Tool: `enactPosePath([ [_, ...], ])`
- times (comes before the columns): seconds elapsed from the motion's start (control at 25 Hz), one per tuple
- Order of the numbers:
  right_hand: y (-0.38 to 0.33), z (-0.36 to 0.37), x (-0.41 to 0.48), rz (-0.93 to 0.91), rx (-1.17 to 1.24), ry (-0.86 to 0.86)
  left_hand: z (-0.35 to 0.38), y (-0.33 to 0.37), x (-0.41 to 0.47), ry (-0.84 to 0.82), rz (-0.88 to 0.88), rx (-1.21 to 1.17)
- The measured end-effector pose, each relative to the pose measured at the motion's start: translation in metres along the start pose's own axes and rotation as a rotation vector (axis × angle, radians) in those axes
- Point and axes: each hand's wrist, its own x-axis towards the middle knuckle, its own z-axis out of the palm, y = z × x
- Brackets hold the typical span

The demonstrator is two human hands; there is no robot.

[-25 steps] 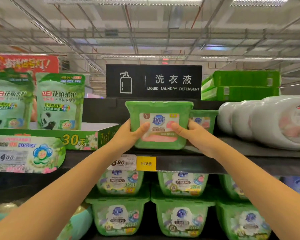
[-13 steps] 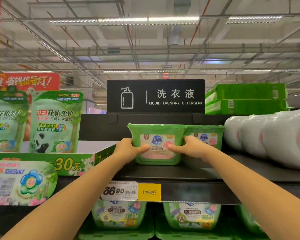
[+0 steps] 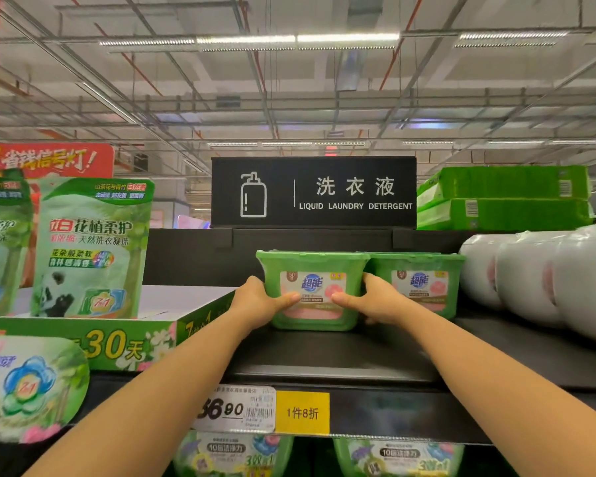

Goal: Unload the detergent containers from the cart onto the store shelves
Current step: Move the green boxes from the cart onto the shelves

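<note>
A green detergent tub [image 3: 313, 270] with a pink and white label sits on the black top shelf [image 3: 341, 359], far back from its front edge. My left hand [image 3: 260, 302] grips its left side, thumb across the label. My right hand [image 3: 369, 301] grips its right side, thumb on the label too. A second identical green tub [image 3: 424, 284] stands right beside it, touching or nearly touching. The cart is out of view.
White wrapped bottles [image 3: 537, 280] lie on the shelf to the right. A green display carton with panda pouches [image 3: 90, 249] stands to the left. A black sign [image 3: 313, 192] rises behind the tubs. More green tubs [image 3: 234, 454] fill the shelf below, under the price tag [image 3: 236, 409].
Both hands have pushed the green tub down and back onto the shelf, from above its front edge to beside the second tub. The view has tilted upward.
</note>
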Motion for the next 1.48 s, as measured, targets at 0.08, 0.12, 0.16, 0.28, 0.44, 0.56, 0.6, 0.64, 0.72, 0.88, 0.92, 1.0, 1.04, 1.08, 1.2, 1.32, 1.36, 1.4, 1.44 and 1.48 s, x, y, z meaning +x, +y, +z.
enactPosePath([
  [0.08, 0.001, 0.001, 0.0, 0.005, -0.024, 0.031, -0.002, 0.0, -0.001, -0.002, 0.005, 0.006],
  [0.12, 0.001, 0.001, -0.001, 0.009, -0.039, 0.04, -0.003, 0.001, -0.002, -0.009, 0.014, 0.012],
  [0.16, 0.0, 0.001, -0.003, 0.014, -0.05, 0.043, -0.004, 0.001, -0.004, -0.016, 0.022, 0.017],
  [0.28, 0.0, 0.001, -0.008, 0.033, -0.063, 0.052, -0.005, 0.0, -0.007, -0.023, 0.035, 0.008],
  [0.44, -0.003, -0.001, -0.02, 0.012, -0.109, 0.07, -0.009, 0.0, -0.012, -0.003, 0.053, 0.022],
  [0.56, -0.007, -0.003, -0.029, 0.022, -0.152, 0.074, -0.011, 0.005, -0.023, -0.012, 0.05, 0.07],
  [0.6, -0.009, -0.004, -0.032, 0.025, -0.136, 0.093, -0.013, 0.007, -0.028, 0.002, 0.059, 0.119],
  [0.64, -0.012, -0.007, -0.037, 0.031, -0.092, 0.132, -0.016, 0.01, -0.034, 0.032, 0.068, 0.162],
  [0.72, -0.022, -0.016, -0.055, 0.035, 0.096, 0.268, -0.025, 0.016, -0.052, 0.12, 0.095, 0.122],
  [0.88, -0.042, -0.035, -0.135, -0.135, 0.478, 0.486, -0.045, 0.031, -0.122, 0.105, 0.251, -0.278],
  [0.92, -0.044, -0.038, -0.161, -0.174, 0.516, 0.525, -0.048, 0.031, -0.147, 0.051, 0.295, -0.372],
  [1.0, -0.041, -0.04, -0.222, -0.202, 0.571, 0.569, -0.047, 0.026, -0.202, -0.079, 0.364, -0.515],
  [1.04, -0.035, -0.037, -0.252, -0.194, 0.589, 0.571, -0.043, 0.02, -0.227, -0.129, 0.38, -0.556],
  [1.08, -0.027, -0.033, -0.282, -0.166, 0.598, 0.569, -0.036, 0.012, -0.25, -0.168, 0.375, -0.594],
  [1.2, 0.012, -0.011, -0.365, 0.025, 0.601, 0.574, 0.001, -0.018, -0.304, -0.266, 0.284, -0.694],
  [1.32, 0.054, 0.014, -0.447, 0.269, 0.562, 0.574, 0.05, -0.054, -0.355, -0.378, 0.153, -0.736],
  [1.36, 0.067, 0.024, -0.479, 0.359, 0.545, 0.571, 0.067, -0.068, -0.376, -0.431, 0.098, -0.732],
  [1.4, 0.078, 0.033, -0.509, 0.435, 0.529, 0.565, 0.083, -0.08, -0.396, -0.483, 0.054, -0.721],
  [1.44, 0.086, 0.04, -0.538, 0.503, 0.52, 0.564, 0.097, -0.091, -0.417, -0.536, 0.016, -0.703],
  [1.48, 0.093, 0.048, -0.569, 0.576, 0.521, 0.578, 0.11, -0.102, -0.439, -0.598, -0.027, -0.684],
])
